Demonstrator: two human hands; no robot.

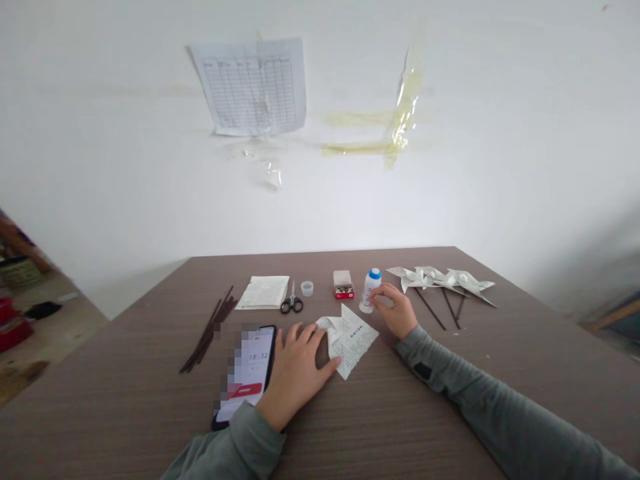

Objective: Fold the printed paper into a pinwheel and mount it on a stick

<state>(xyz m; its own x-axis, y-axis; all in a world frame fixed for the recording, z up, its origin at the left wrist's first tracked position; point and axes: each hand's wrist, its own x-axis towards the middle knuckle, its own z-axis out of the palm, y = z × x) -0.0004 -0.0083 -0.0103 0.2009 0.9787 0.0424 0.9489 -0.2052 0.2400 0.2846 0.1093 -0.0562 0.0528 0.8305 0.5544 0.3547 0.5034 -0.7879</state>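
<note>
White bottle (368, 289) at its curled fingertips, the right hand (397, 311) leans in; whether its grip is clamped or merely touching, I cannot tell. Its sleeve (493, 413) slants inward. Palm down, the left hand (294, 370) spreads its grip apart against the paper (355, 340) on the tabletop (385, 430).

- The scene is lit softly and evenly, and the pale wall (500, 133) is rendered bright, slightly grey.
- The wall's lower right is dimmed by a diffuse shadow.
- Sharp glints are thrown back by the glossy tape (409, 107).
- The phone (256, 373) is partly masked by coarse pixel blocks.
- Small print on the folded paper (353, 343) is softened past reading.
- The right sleeve (520, 413) is stretched by wide-angle distortion; the floor (67, 313) is blurred.
</note>
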